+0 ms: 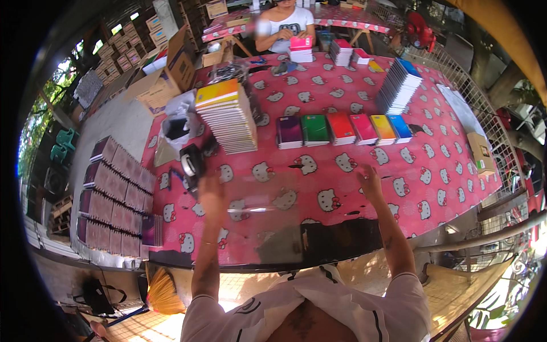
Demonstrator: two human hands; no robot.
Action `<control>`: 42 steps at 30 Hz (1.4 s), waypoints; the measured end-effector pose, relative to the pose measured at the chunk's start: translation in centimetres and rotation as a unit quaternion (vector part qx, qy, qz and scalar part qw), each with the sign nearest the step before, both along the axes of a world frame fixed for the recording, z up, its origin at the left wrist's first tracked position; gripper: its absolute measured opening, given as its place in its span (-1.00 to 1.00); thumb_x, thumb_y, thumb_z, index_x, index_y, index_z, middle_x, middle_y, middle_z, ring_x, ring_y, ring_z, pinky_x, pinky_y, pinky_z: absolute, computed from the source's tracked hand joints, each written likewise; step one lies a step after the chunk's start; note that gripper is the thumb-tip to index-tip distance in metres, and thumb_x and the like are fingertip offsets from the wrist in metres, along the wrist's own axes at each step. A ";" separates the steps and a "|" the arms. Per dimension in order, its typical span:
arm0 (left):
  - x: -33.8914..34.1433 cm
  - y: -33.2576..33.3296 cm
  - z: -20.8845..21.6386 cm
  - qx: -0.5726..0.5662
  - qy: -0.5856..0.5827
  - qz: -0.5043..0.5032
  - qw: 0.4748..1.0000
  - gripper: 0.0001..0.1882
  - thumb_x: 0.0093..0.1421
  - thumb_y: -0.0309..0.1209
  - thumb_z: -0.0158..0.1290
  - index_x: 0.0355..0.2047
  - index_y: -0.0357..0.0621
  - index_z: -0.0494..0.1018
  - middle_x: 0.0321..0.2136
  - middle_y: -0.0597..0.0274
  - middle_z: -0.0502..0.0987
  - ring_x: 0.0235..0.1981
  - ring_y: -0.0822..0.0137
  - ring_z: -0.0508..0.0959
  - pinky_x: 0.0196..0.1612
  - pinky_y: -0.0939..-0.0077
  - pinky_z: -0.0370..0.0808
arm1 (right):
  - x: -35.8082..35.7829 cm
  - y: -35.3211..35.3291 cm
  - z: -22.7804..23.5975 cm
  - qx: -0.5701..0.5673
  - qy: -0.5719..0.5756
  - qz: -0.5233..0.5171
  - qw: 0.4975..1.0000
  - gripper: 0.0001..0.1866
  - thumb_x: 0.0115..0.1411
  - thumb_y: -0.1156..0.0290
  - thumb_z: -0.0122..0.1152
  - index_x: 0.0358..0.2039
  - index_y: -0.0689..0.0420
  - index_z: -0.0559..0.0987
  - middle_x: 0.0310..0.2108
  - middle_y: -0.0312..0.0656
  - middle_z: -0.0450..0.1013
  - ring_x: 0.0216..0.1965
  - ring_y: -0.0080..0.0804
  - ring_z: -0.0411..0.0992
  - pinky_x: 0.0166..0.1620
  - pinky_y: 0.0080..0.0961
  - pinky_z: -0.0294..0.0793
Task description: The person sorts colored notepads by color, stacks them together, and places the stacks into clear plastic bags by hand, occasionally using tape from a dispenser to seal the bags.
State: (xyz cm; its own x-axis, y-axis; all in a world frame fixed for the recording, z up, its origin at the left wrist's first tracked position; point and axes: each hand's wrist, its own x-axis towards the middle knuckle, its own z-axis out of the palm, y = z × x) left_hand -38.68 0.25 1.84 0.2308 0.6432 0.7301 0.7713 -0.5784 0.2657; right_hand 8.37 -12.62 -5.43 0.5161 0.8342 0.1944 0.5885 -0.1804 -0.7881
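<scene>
White shirt nearest; beyond, a clear plastic sheet lies on the bench, long axis pointing away from the wearer, just right of the blurred left hand, its grip unclear. Farther from the sheet, the right hand has loosely parted, seemingly empty fingers.

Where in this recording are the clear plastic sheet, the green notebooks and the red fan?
Clear plastic sheet (268,214): head view, middle of its see-through surface.
Green notebooks (314,129): head view, top cover of the small stack.
Red fan (420,30): head view, middle of its round head.
</scene>
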 end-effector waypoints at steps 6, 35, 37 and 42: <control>31.4 -5.9 -4.6 -0.080 0.159 -0.393 0.902 -0.53 0.10 -0.34 0.17 0.04 -0.13 0.44 0.10 0.02 0.39 0.14 -0.02 0.38 0.18 -0.11 0.31 | 14.6 6.0 0.8 -0.055 -0.267 -0.076 0.959 -0.37 0.07 0.62 0.13 0.20 0.00 0.39 0.31 -0.12 0.21 0.31 -0.03 0.19 0.22 -0.03 0.31; 48.9 -5.3 1.6 -0.085 -0.167 -0.272 0.944 -0.55 0.19 -0.62 0.07 0.11 -0.13 0.46 -0.45 0.09 0.49 -0.55 0.19 0.53 -0.48 0.31 0.49 | 15.9 -9.2 -0.6 -0.012 0.505 0.051 0.861 -0.42 0.32 -0.14 0.06 0.17 0.02 0.44 0.11 -0.30 0.45 0.12 -0.28 0.37 0.08 -0.07 0.40; 48.4 -7.6 3.0 -0.098 -0.209 -0.251 0.940 -0.57 0.20 -0.62 0.08 0.11 -0.18 0.45 -0.40 0.18 0.49 -0.52 0.39 0.52 -0.46 0.50 0.47 | 15.5 -7.4 1.5 -0.017 0.709 0.049 0.704 -0.35 0.35 -0.18 -0.02 0.27 -0.03 0.32 0.19 -0.30 0.39 0.23 -0.27 0.31 0.16 -0.04 0.37; 48.9 -9.3 6.0 -0.213 -0.449 -0.231 0.836 -0.65 0.24 -0.58 0.11 0.05 -0.23 0.49 -0.26 0.27 0.51 -0.24 0.48 0.53 -0.23 0.60 0.50 | 14.2 -5.7 4.1 0.133 0.720 0.136 0.668 -0.30 0.40 -0.20 -0.20 0.33 0.06 0.21 0.22 -0.07 0.35 0.24 -0.22 0.35 0.22 -0.06 0.39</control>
